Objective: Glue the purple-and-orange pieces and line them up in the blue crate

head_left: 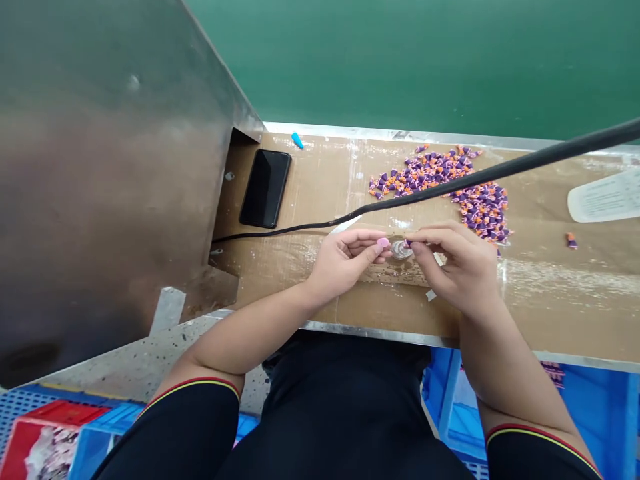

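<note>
My left hand (350,259) pinches a small pink piece (383,243) between thumb and fingertips. Opposite it, my right hand (455,263) has thumb and forefinger closed on a tiny purple piece (408,245), mostly covered by the fingertips. A small clear round container (401,251) stands on the bench between the two hands; what is in it is too small to tell. Beyond my right hand lies a heap of small purple and orange pieces (483,207) with pale edges.
A black cable (435,192) crosses above the bench (310,267). A phone (266,189) and a blue cap-like piece (297,140) lie left, beside a metal housing (115,167). To the right are a white translucent scoop-like piece (603,197) and one loose purple-orange piece (571,241). Blue crates (595,407) stand below.
</note>
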The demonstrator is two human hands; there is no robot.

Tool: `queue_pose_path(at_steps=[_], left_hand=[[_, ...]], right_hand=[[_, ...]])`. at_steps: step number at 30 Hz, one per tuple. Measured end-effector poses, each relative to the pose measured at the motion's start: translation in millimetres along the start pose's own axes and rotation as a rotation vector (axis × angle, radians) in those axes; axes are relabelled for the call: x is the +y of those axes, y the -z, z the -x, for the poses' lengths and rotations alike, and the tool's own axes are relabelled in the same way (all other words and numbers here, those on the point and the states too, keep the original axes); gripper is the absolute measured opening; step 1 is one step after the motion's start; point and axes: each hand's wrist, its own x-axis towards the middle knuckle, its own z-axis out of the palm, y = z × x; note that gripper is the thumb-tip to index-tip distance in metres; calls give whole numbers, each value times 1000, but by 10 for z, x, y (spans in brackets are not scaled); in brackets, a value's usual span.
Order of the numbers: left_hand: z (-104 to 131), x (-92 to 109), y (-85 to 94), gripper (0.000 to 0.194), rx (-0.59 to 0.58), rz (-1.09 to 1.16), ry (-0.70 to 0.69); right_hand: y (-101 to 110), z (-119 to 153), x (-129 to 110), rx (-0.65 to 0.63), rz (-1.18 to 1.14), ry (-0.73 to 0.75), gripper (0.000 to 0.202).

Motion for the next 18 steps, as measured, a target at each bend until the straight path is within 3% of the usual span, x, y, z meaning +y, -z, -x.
queue_pose_path(at_steps=[8, 15, 18], left_hand=[[-4, -41, -22, 26, 41, -56, -310], [-8, -62, -7, 45, 15, -41, -25], [-3, -60, -15, 44, 9, 0, 19]], right_hand=[[-162, 60, -164, 27, -428, -339, 9], [-159, 37, -196, 61, -475, -407, 19], [-152, 78, -155, 66, -406, -368, 15]])
